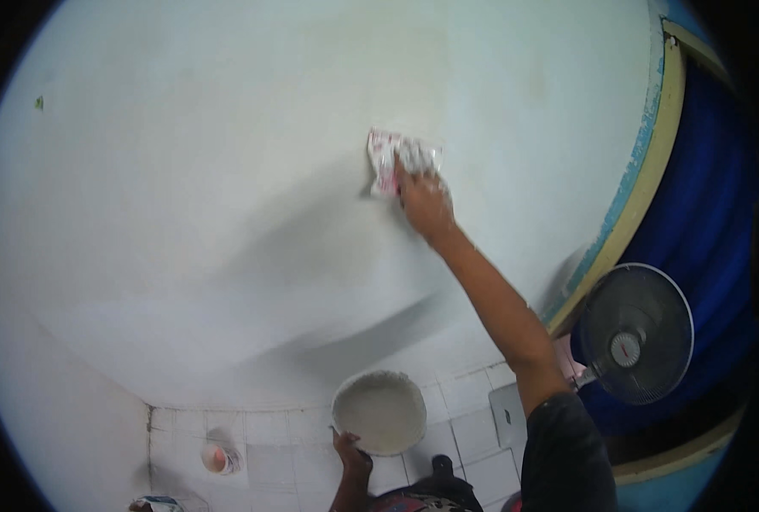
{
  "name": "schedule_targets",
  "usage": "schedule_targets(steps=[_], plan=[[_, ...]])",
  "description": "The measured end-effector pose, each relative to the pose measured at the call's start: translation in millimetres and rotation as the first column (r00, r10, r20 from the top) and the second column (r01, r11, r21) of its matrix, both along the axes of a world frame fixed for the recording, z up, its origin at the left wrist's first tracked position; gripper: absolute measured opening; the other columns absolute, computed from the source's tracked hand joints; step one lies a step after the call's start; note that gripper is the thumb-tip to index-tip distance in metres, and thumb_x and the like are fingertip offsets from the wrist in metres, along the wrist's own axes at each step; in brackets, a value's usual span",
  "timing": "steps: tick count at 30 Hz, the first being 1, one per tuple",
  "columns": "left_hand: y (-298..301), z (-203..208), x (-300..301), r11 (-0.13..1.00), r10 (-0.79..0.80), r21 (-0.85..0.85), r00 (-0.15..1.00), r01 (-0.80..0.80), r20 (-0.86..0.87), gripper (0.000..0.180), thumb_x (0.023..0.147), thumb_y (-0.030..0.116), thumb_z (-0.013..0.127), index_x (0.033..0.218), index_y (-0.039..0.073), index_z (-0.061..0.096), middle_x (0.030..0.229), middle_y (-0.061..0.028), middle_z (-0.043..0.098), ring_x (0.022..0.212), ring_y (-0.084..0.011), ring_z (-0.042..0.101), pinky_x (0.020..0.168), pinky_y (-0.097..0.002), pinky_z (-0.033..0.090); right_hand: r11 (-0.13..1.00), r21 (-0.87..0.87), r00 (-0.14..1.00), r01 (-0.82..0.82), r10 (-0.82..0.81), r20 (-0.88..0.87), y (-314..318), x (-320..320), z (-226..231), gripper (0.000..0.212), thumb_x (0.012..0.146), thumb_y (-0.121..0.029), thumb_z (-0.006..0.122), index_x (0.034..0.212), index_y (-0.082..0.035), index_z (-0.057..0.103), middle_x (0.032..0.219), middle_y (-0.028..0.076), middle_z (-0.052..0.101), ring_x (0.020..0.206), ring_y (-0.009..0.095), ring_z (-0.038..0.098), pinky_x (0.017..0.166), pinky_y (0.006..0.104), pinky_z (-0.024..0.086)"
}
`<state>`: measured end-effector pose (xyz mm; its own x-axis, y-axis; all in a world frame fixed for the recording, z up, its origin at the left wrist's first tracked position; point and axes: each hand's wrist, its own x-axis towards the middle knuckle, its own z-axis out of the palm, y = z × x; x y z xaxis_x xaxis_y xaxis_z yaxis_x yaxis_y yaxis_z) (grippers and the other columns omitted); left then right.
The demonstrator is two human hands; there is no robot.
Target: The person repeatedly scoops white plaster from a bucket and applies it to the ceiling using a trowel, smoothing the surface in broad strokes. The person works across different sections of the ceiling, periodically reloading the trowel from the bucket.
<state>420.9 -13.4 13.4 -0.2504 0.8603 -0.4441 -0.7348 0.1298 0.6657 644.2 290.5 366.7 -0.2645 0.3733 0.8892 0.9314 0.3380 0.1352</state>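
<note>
My right hand (428, 205) is raised against the pale wall (260, 145), holding a crumpled white plastic sheet (383, 160) with pinkish-red print. The sheet lies against the wall, and white paste smears the fingers. Low in front of me, my left hand (351, 450) grips the near left rim of a round grey-white basin (421, 410). Whitish, paste-like matter coats or fills the basin; how deep it goes I cannot tell.
On the right a standing fan (638, 333) is beside a yellow door frame (665, 145) and a blue curtain (699, 196). White tiles (273, 465) cover the floor. A small white cup-like container (219, 460) with something orange-pink stands at lower left.
</note>
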Motion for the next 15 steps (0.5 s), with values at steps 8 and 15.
schedule_targets(steps=[8, 15], plan=[[-5.0, -1.1, 24.3, 0.999, 0.035, -0.018, 0.999, -0.035, 0.011, 0.053, 0.061, 0.019, 0.054, 0.112, 0.006, 0.050, 0.104, -0.0096, 0.052, 0.103, -0.0283, 0.053, 0.091, -0.0428, 0.047, 0.962, -0.221, 0.987, -0.158, 0.163, 0.002, -35.4, -6.5, -143.4, 0.053, 0.079, -0.005, 0.062, 0.132, 0.000, 0.054, 0.124, 0.021, 0.061, 0.115, 0.037, 0.059, 0.104, 0.0440, 0.044], [-9.9, -14.4, 32.7, 1.000, 0.021, 0.001, 0.998, -0.021, 0.053, 0.058, 0.059, 0.010, 0.051, 0.117, 0.003, 0.050, 0.106, -0.0113, 0.056, 0.100, -0.0278, 0.056, 0.088, -0.0372, 0.048, 0.738, -0.601, 0.950, -0.308, 0.212, -0.228, -33.2, -1.9, -58.4, 0.043, 0.079, -0.009, 0.062, 0.122, -0.007, 0.062, 0.103, 0.020, 0.066, 0.102, 0.036, 0.060, 0.091, 0.0476, 0.048]])
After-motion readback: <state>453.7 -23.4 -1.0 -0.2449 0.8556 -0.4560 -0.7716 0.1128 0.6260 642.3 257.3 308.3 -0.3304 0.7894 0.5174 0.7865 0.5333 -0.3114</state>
